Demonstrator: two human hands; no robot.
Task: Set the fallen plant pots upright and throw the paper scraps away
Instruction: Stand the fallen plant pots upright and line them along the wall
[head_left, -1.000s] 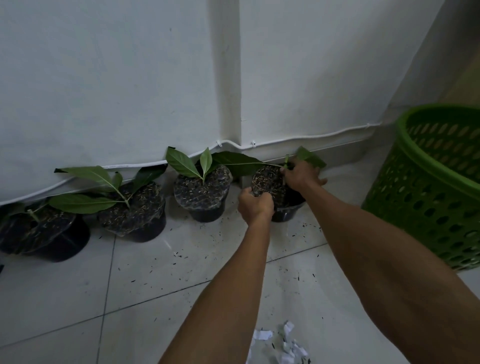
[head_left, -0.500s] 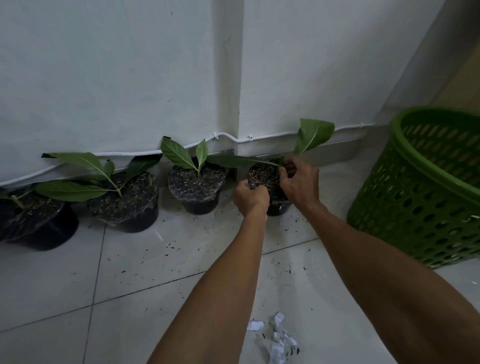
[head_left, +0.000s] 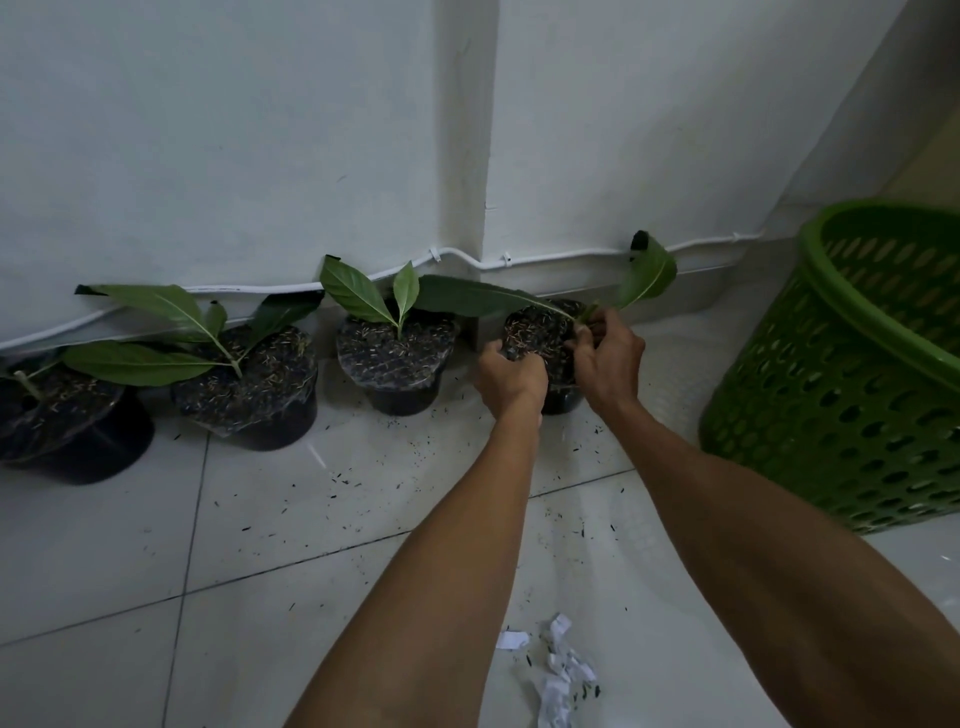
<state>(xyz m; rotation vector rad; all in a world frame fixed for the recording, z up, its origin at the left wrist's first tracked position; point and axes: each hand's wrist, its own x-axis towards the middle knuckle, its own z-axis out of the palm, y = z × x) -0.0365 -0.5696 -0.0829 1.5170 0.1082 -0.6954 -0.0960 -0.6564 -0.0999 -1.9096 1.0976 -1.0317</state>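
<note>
4 black pots stand in a row along the wall (head_left: 208, 130) on the floor (head_left: 260, 519). Both hands are on the rightmost pot (head_left: 535, 338), which sits just by the wall's corner. Left hand (head_left: 511, 379) is clenched over its near rim; right hand (head_left: 608, 358) pinches the plant's stem (head_left: 587, 314) at the soil, 1 leaf (head_left: 647, 275) rising toward the wall. Pot 3 (head_left: 397, 364), pot 2 (head_left: 249, 395) and pot 1 (head_left: 67, 426) sit to the left. Scraps (head_left: 561, 670) lie on the tile between the forearms, near the bottom edge. Green basket (head_left: 852, 374) stands at right, near the held pot. Dark soil bits (head_left: 337, 478) dot the tile.
</note>
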